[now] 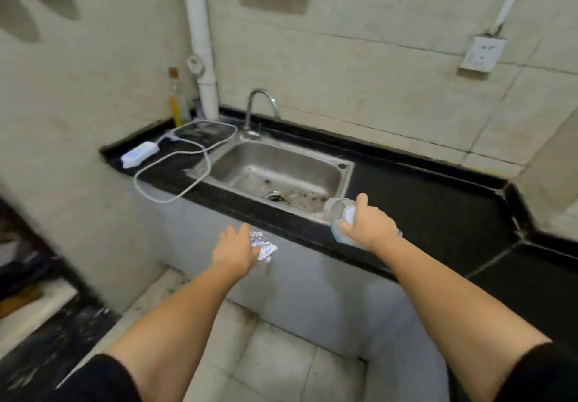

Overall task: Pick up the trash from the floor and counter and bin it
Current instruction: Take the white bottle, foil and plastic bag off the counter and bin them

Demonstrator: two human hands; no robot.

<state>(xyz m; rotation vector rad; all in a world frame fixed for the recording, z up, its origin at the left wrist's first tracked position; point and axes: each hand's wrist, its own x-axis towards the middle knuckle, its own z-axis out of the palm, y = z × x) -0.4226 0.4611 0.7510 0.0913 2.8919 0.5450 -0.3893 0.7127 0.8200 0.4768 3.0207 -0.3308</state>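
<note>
My left hand grips a crumpled ball of silver foil, held in the air in front of the counter's white front panel. My right hand is closed around a clear plastic bottle with a pale blue label. The bottle lies on its side over the front edge of the black counter, its open end toward the sink. Both forearms reach forward from black sleeves. No bin is in view.
A steel sink with a curved tap sits in the counter. Left of it lie a white power strip and its looped cable. An oil bottle stands by the white drainpipe. Dirty floor tiles lie below.
</note>
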